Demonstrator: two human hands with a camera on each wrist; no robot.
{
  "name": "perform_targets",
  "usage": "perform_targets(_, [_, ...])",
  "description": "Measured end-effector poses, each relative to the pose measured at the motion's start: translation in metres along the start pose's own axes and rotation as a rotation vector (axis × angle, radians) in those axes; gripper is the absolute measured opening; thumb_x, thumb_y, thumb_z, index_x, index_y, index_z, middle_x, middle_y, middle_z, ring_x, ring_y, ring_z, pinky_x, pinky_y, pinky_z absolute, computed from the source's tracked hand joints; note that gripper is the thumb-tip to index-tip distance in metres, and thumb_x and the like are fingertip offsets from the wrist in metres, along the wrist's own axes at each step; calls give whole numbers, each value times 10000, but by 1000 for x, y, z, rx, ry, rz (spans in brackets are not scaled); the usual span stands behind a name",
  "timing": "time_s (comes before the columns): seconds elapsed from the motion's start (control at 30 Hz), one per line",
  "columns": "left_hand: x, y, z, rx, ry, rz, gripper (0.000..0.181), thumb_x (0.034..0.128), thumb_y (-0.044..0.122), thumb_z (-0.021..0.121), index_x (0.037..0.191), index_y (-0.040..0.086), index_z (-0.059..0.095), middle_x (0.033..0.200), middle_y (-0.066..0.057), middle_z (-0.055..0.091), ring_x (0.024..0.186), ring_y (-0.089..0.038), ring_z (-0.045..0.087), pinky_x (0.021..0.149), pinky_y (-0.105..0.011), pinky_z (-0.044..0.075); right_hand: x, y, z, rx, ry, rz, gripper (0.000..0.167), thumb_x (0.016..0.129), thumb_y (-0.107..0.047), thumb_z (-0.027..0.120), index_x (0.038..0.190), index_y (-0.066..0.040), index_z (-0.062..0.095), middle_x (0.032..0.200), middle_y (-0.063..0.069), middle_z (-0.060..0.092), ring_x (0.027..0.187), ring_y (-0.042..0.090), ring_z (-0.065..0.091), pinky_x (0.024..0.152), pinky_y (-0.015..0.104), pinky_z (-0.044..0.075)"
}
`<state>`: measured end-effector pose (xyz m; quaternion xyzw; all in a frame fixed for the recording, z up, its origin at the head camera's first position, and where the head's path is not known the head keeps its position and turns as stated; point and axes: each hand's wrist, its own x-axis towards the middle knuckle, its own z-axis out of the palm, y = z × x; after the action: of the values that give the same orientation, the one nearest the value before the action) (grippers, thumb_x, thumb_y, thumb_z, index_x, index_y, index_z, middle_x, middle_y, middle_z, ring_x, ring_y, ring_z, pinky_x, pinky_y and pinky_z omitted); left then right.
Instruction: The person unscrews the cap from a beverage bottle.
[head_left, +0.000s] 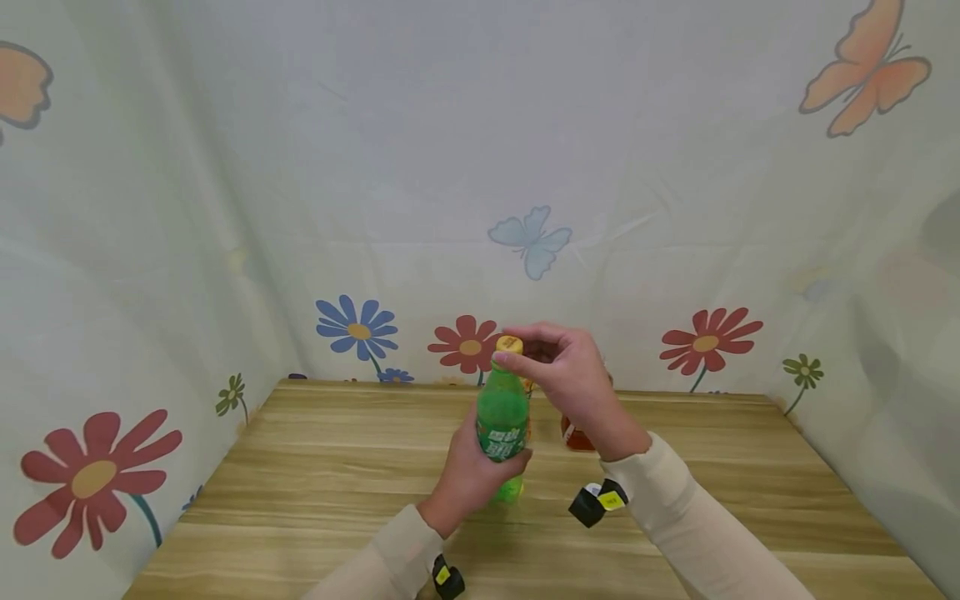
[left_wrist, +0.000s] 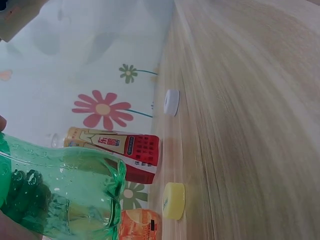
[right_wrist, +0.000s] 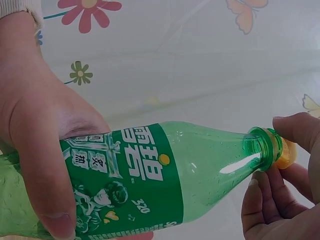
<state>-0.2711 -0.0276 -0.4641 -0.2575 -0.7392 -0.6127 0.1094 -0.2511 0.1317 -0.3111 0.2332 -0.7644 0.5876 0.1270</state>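
Observation:
My left hand [head_left: 476,471] grips a green soda bottle [head_left: 502,408] round its labelled middle, holding it tilted above the wooden table. At the bottle's mouth, my right hand [head_left: 573,367] pinches an orange-yellow cap [right_wrist: 286,153] between thumb and fingers. Green threads of the neck [right_wrist: 262,146] show beside the cap; whether it is screwed on, I cannot tell. In the left wrist view the clear ridged base of the bottle [left_wrist: 90,190] fills the lower left.
Behind the green bottle stand a red-and-yellow labelled bottle [left_wrist: 120,150] and an orange-labelled bottle [left_wrist: 140,225]. A white cap [left_wrist: 171,102] and a yellow cap [left_wrist: 174,201] lie on the wooden table [head_left: 337,467]. Flower-printed fabric encloses the table's back and sides.

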Motion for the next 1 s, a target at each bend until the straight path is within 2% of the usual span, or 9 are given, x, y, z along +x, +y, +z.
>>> perform_targets(0.13, [-1,-1,-3,8,5,4,709,870,227,821,1432,254,390,1315,35,621,1188,-180,626,1045,-409,531,0,1,0,17,-2,-17,354,876,-236,826,1206,-128,756,1090,73,740,931,215,719,775,248,606])
perform_targets(0.33, [-2,1,-6,0,12,-10,715,868,216,825,1434,263,392,1337,30,618,1220,-187,617,1077,-430,510,0,2,1,22,-25,-46,319,877,-198,820,1183,-123,769,1068,73,718,906,223,724,762,246,608])
perform_targets(0.5, [-3,3,-7,13,16,-26,724,866,218,828,1439,278,389,1340,39,617,1223,-184,617,1082,-442,506,0,2,2,25,-31,-23,338,871,-217,827,1184,-109,763,1093,78,739,909,199,732,772,252,613])
perform_targets(0.67, [-3,2,-12,33,33,-20,726,862,194,826,1441,267,395,1350,33,617,1226,-196,626,1078,-455,515,-1,4,2,35,-5,-12,365,864,-231,836,1193,-97,751,1131,92,758,958,182,742,818,262,615])
perform_targets(0.83, [0,-3,-23,57,67,-29,688,858,204,826,1412,227,420,1322,9,628,1200,-218,635,1059,-477,526,0,9,2,20,-1,-48,334,854,-224,844,1159,-111,768,1111,92,767,931,199,742,804,268,618])
perform_targets(1.0, [7,-8,-39,91,92,-27,693,848,189,834,1408,193,426,1288,-29,636,1163,-242,633,1041,-499,530,-1,21,7,1,-13,-82,302,839,-189,852,1121,-103,785,1062,103,758,849,215,726,726,259,618])
